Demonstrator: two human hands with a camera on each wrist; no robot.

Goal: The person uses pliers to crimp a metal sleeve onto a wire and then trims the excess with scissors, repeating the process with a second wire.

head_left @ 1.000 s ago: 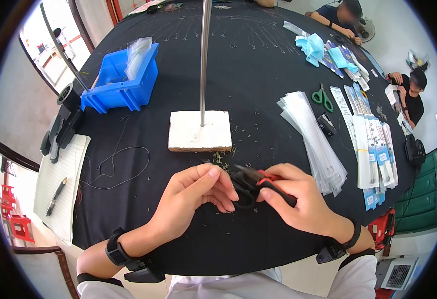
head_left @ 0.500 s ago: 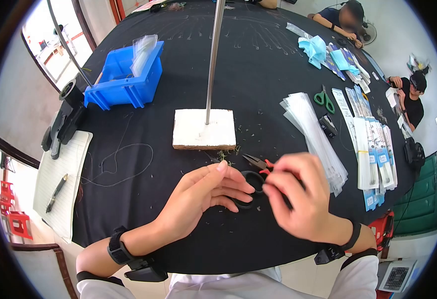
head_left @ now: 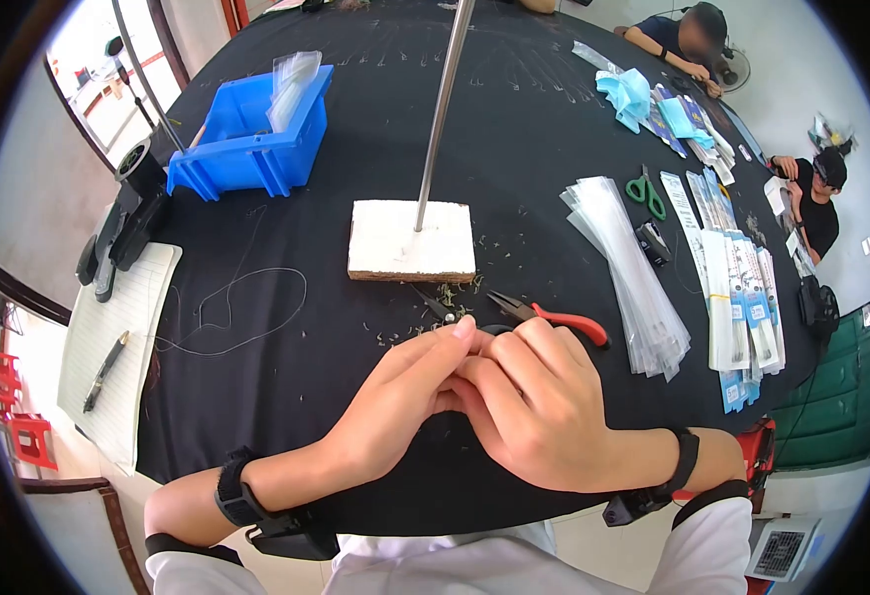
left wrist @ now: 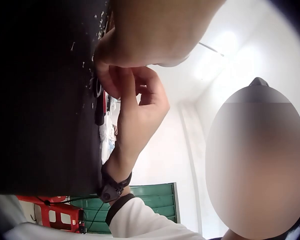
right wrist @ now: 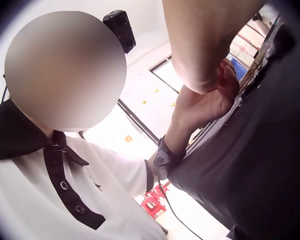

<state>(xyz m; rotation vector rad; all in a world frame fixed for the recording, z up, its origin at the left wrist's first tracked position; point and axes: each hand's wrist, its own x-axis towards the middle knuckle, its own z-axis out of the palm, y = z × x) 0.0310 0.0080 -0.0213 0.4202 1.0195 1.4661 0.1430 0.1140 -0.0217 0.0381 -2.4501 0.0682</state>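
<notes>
My left hand [head_left: 395, 397] and right hand [head_left: 544, 407] meet fingertip to fingertip over the near part of the table. The left thumb lies against its index finger, and the right fingers are curled toward it; I cannot tell what is pinched between them. In the left wrist view the right hand [left wrist: 142, 97] shows bent fingers and thumb at the left hand. Just beyond the hands lie red-handled pliers [head_left: 576, 322], free of any grip. Black scissors [head_left: 437, 305] are partly hidden under the fingers.
A white block [head_left: 410, 243] holds an upright metal rod [head_left: 445, 109]. At left are a blue bin [head_left: 256, 164], a stapler [head_left: 117, 233], a notebook [head_left: 88, 347] with a pen [head_left: 107, 372] and a looped thin line [head_left: 301, 297]. Clear plastic sleeves [head_left: 633, 288] and green scissors [head_left: 645, 193] lie right.
The right hand has let go of the pliers, which now lie on the table. It has moved left to the left hand's fingertips, and the left fingers have closed in.
</notes>
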